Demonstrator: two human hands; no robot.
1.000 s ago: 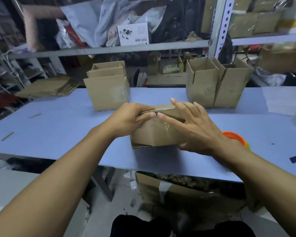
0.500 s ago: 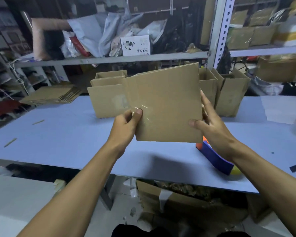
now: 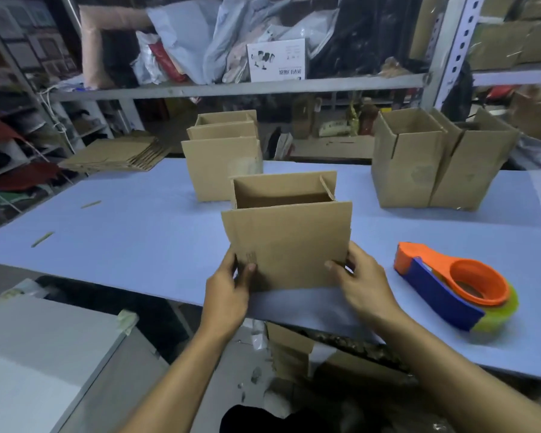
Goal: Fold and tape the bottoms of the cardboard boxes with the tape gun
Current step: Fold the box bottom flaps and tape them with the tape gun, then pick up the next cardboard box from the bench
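Box: cardboard box (image 3: 286, 245) upright on the bench (image 3: 138, 214), top open.
Hands: left hand (image 3: 228, 292) and right hand (image 3: 364, 284) grasp its lower corners.
Tape gun: tape gun (image 3: 456, 285) lies right.

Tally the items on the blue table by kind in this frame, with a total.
Upright open cardboard boxes: 5: held box, two at back centre, two at back right
Tape gun: 1
Stack of flattened cardboard: 1
Small cardboard slivers: 2
Total: 9
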